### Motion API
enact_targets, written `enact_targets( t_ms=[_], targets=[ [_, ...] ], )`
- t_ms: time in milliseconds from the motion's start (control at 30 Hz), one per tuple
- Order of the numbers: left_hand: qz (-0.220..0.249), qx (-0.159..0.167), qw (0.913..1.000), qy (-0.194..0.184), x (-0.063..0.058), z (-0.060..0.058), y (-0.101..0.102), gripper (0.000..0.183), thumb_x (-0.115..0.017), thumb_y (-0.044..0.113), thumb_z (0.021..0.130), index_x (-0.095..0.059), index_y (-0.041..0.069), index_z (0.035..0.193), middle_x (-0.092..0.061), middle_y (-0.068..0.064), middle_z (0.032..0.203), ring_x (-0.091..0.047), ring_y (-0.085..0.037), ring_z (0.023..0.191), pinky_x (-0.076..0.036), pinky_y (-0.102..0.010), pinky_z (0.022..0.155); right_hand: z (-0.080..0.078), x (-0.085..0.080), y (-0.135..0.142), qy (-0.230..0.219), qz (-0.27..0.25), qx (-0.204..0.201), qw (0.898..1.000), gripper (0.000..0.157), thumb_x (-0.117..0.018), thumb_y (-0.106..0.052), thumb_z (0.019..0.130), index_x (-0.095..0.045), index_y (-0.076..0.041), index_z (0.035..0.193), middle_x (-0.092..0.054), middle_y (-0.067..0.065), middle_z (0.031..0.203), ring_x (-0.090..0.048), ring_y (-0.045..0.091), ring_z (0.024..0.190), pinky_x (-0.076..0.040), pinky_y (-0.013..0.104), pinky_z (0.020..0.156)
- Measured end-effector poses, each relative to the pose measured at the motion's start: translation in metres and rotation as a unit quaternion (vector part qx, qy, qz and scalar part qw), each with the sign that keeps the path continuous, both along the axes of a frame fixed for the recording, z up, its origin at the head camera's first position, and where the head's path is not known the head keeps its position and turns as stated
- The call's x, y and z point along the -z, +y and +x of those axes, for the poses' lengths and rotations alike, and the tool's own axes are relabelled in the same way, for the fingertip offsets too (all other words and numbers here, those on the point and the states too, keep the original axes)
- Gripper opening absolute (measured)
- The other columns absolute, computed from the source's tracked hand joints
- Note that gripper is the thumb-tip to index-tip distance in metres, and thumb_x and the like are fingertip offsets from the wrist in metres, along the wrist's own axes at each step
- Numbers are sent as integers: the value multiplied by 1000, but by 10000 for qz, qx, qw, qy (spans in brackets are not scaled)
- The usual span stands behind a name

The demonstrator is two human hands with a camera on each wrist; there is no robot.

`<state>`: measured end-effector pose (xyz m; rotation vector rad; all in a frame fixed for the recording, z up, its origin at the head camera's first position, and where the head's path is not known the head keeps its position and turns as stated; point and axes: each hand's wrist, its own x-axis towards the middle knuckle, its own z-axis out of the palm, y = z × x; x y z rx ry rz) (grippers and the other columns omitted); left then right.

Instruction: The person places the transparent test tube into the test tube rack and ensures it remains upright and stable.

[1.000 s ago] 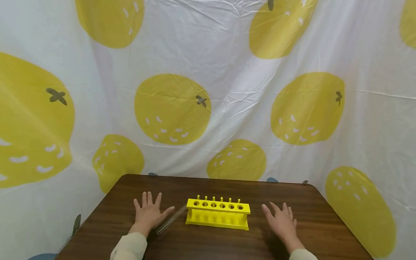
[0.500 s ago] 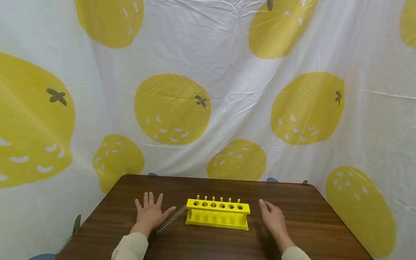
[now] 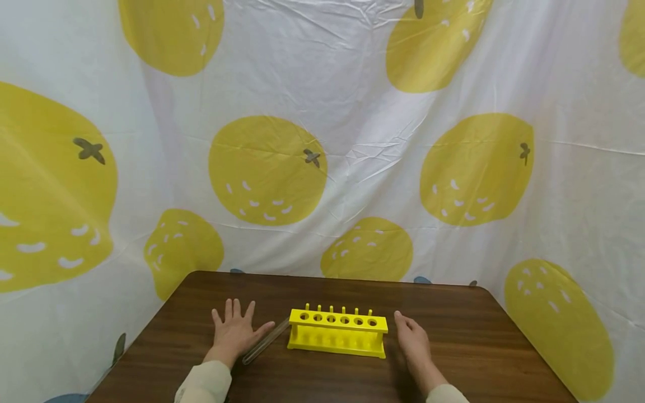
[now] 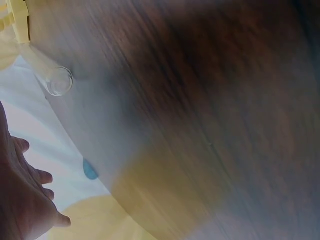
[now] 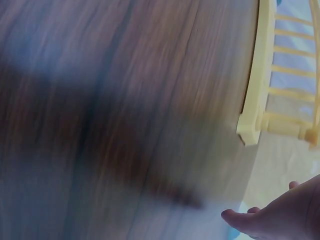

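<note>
A bright yellow plastic test tube rack stands upright near the middle of a dark brown wood-grain table. Six round holes run along its top plate, and a row of six short pegs rises behind them. A clear test tube lies on the table just left of the rack, slanting away from the viewer, its far end beside the rack's left end; whether the two touch cannot be told.

The person's left hand is left of the tube, fingers straight and spread wide, thumb pointing toward the tube, gripping nothing. The right hand is just beside the rack's right end, apart from it, its fingers close together, relaxed and holding nothing. Both arms wear pale cream sleeves. Behind the table hangs a creased white cloth printed with large yellow citrus fruits.
</note>
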<state>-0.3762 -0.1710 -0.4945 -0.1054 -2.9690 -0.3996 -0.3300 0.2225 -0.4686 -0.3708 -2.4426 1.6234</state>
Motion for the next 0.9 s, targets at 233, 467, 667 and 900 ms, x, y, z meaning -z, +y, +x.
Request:
enact_targets(
  t_ms=[233, 467, 667, 900],
  targets=[
    [10, 38, 10000, 85, 0, 0, 2, 90, -46, 72, 92, -39, 5, 152, -19, -38, 154, -6, -54, 145, 4, -74, 107, 0, 3, -14, 162, -282, 167, 9993, 76, -42, -54, 102, -48, 13, 137, -43, 35, 142, -38, 51, 132, -30, 59, 110],
    [-54, -6, 10000, 12, -3, 1, 5, 89, -46, 72, 92, -39, 6, 152, -20, -37, 155, -8, -52, 145, 4, -74, 108, 0, 7, -22, 151, -565, 168, 9981, 72, -44, -51, 103, -49, 13, 137, -44, 34, 142, -37, 50, 133, -29, 58, 111],
    [-79, 26, 10000, -2, -5, 3, 5, 90, -45, 73, 91, -40, 6, 152, -21, -37, 154, -8, -53, 145, 3, -75, 107, -1, 10, -24, 222, -517, 203, 9982, 67, -47, -47, 102, -54, 13, 132, -48, 33, 139, -42, 50, 129, -32, 58, 108],
    [-48, 88, 9999, 84, -6, 2, 7, 86, -50, 68, 92, -42, 5, 150, -25, -37, 153, -12, -54, 144, 0, -76, 107, 0, 11, -27, 374, -532, 203, 9977, 55, -51, -37, 102, -59, 12, 127, -52, 32, 135, -46, 49, 126, -35, 58, 106]
  ],
)
